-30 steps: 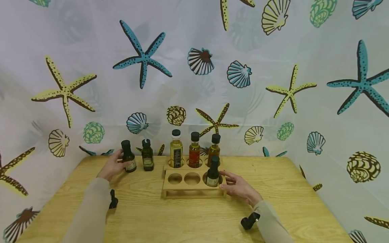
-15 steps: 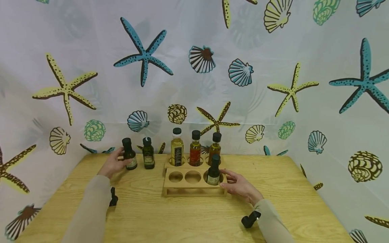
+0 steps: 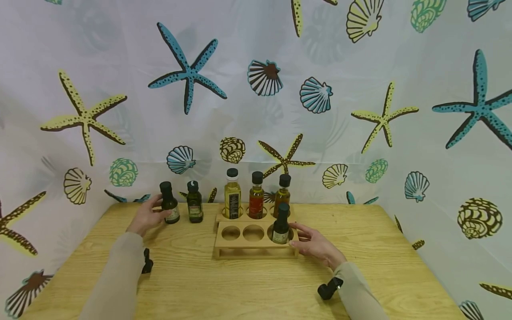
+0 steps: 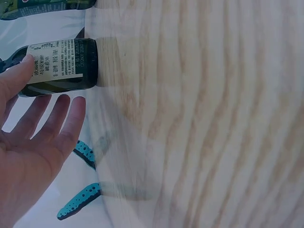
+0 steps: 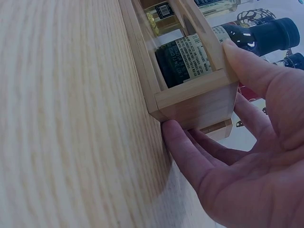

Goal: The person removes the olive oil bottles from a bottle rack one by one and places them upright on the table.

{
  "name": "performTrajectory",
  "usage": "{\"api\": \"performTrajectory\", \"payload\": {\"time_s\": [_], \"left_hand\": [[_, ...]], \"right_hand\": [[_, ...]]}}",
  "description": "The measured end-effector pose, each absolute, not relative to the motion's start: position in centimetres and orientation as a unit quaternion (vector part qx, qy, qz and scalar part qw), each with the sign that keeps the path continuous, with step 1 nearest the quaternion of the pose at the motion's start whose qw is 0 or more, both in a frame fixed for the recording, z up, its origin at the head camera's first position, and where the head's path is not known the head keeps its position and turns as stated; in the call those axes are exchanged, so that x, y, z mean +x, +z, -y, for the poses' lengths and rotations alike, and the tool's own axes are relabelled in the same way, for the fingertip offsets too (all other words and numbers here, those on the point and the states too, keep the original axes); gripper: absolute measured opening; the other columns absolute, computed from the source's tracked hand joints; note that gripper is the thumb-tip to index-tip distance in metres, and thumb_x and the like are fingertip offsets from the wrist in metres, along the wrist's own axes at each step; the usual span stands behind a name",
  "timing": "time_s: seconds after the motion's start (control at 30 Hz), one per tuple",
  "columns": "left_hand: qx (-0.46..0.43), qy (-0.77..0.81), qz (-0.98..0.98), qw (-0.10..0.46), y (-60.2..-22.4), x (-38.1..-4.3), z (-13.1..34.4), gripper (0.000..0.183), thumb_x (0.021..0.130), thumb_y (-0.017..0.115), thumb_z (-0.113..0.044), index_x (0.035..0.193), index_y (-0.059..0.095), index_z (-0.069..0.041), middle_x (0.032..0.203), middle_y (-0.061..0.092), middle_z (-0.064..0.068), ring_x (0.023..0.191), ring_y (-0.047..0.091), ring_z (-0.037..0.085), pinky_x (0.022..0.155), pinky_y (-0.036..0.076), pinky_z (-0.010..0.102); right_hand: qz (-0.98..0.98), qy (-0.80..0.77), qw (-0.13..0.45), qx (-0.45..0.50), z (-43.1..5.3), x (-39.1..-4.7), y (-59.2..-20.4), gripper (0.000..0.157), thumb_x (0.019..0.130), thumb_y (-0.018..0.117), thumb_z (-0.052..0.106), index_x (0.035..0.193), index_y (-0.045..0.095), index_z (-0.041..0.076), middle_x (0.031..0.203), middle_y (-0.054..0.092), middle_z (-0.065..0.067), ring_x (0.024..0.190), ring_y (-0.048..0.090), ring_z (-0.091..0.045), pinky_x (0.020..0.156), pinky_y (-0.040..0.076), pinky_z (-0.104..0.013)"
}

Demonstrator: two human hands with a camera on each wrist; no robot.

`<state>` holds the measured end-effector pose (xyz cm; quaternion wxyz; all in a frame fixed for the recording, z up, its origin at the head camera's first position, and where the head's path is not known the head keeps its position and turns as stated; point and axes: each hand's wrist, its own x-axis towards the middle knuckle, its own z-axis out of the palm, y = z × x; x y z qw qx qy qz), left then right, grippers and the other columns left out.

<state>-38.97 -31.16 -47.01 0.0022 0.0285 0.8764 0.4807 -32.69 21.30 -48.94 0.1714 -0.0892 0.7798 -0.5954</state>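
Note:
At the left, my left hand [image 3: 145, 218] holds a dark bottle [image 3: 170, 208] with a black cap, which stands upright on the table. In the left wrist view, the thumb lies on its label and the fingers reach along its other side. A two-tier wooden bottle rack [image 3: 245, 244] stands mid-table. My right hand [image 3: 318, 250] grips its right end, with the thumb at the upper board and fingertips low on the end piece. A small dark bottle [image 3: 281, 229] sits in the front right hole, close to that hand; the other two front holes hold nothing.
A dark green bottle [image 3: 194, 205] stands between the left hand and the rack. The back tier holds a pale yellow oil bottle [image 3: 232, 195], a red-labelled bottle [image 3: 256, 200] and an amber bottle [image 3: 282, 195]. A shell-patterned curtain [image 3: 256, 120] hangs behind the table [image 3: 224, 289].
The view shifts slightly with the head. Both hands keep their places on the bottle and the rack, and the bottles stand where they were.

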Motion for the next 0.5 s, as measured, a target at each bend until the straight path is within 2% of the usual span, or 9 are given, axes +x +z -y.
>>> {"api": "performTrajectory", "payload": {"time_s": [0.33,0.43,0.5], "left_hand": [[-0.006,0.493,-0.864,-0.104,-46.93,-38.21,30.87,0.06,0.097,0.063,-0.017,0.149,0.037,-0.001,0.142,0.043,0.033,0.126,0.047,0.049,0.093,0.051,0.052],[-0.023,0.495,-0.858,-0.135,-46.91,-38.04,30.76,0.054,0.096,0.064,-0.022,0.143,0.047,-0.001,0.135,0.052,0.029,0.118,0.055,0.04,0.088,0.055,0.042],[-0.031,0.498,-0.853,-0.152,-46.79,-37.91,30.59,0.051,0.096,0.065,-0.026,0.139,0.052,-0.002,0.129,0.057,0.025,0.108,0.061,0.029,0.081,0.056,0.032]], "right_hand": [[-0.779,-0.596,0.169,-0.094,-21.22,-32.54,-48.79,0.067,0.089,0.074,0.028,0.149,0.044,0.026,0.154,0.031,-0.026,0.138,0.039,-0.043,0.102,0.048,-0.05],[-0.781,-0.594,0.171,-0.094,-21.21,-32.5,-48.82,0.067,0.089,0.074,0.028,0.149,0.044,0.026,0.155,0.031,-0.026,0.139,0.037,-0.043,0.103,0.047,-0.05],[-0.781,-0.593,0.17,-0.095,-21.24,-32.54,-48.85,0.066,0.089,0.074,0.029,0.148,0.045,0.027,0.155,0.031,-0.025,0.14,0.036,-0.043,0.103,0.047,-0.051]]}}
